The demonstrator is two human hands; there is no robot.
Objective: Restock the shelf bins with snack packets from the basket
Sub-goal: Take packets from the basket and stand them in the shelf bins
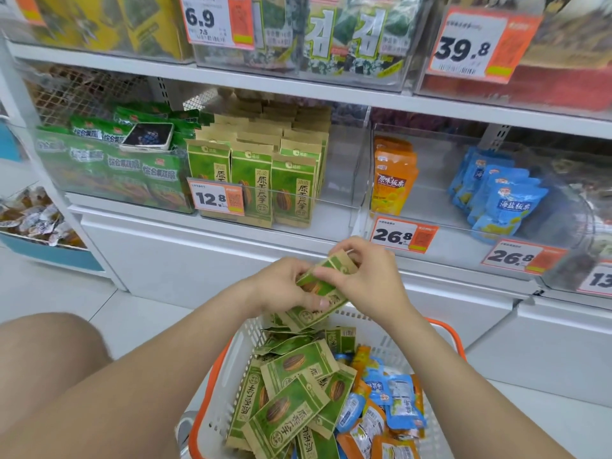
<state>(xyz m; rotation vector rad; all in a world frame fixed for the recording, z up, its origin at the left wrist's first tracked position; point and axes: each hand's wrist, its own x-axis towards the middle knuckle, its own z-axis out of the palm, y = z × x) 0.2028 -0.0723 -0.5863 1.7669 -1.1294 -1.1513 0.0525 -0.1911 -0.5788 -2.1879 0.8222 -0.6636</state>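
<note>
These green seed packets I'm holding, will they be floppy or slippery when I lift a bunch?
Probably light: the left hand and right hand pinch several green packets together. Likely fairly stiff, since the shelved packets stand upright in rows. They might slide apart; those in the basket lie jumbled.

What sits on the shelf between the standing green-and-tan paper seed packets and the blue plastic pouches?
A short row of orange plastic pouches, upright at the left end of a clear plastic bin, as the head view shows.
</note>
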